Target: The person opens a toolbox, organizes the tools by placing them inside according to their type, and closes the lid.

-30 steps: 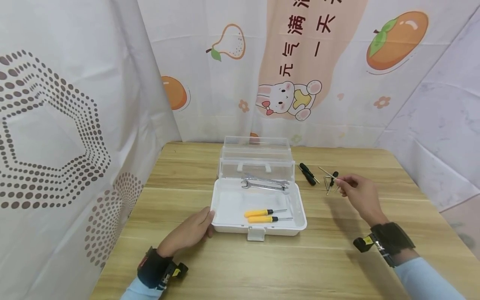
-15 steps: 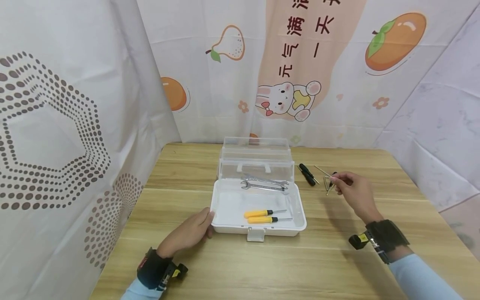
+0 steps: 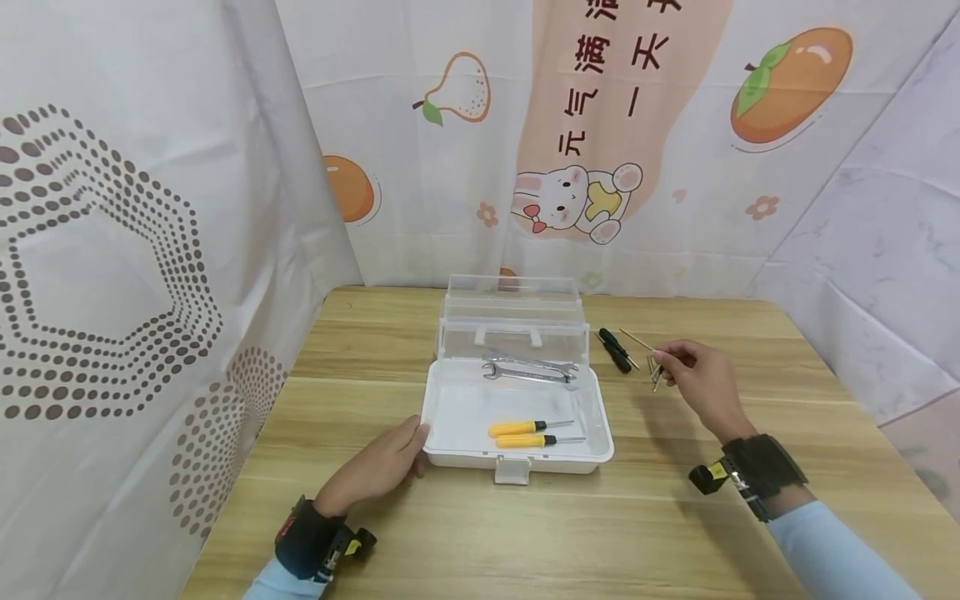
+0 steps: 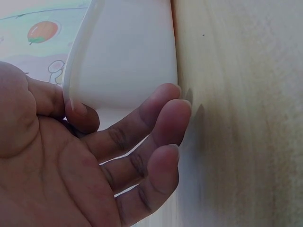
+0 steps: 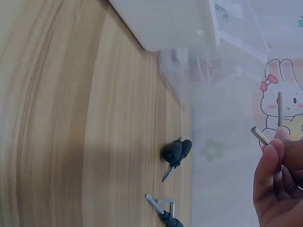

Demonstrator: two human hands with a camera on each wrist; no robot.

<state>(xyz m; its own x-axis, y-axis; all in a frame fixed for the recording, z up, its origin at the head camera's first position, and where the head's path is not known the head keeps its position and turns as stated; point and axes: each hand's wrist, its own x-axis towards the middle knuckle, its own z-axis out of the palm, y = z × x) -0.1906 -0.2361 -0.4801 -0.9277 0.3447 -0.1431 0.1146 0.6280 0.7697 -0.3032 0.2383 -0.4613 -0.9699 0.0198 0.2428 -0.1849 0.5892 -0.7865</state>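
Observation:
My left hand (image 3: pixel 386 458) pinches the left front corner of a white toolbox (image 3: pixel 517 461) between thumb and forefinger. In the left wrist view its other fingers (image 4: pixel 173 123) curve along the toolbox's outer wall. My right hand (image 3: pixel 701 379) holds a metal hex key (image 3: pixel 636 339) raised over the right side of the table, pinched at the fingertips. Both its ends stick out in the right wrist view. Just below that hand lie another hex key (image 5: pixel 171 206) and a black-handled screwdriver (image 5: pixel 171 220). The toolbox holds two wrenches (image 3: pixel 528 372) and two yellow screwdrivers (image 3: pixel 521 440).
The toolbox's clear lid (image 3: pixel 513 312) stands raised at the back. Black-handled screwdrivers (image 3: pixel 615 350) lie to the right of the toolbox on the wooden table (image 3: pixel 525 542). A printed curtain (image 3: pixel 420 208) hangs behind the table's far edge.
My right hand has moved a little left with the hex key, toward the toolbox and over the tools on the table. The left hand stays at the toolbox corner.

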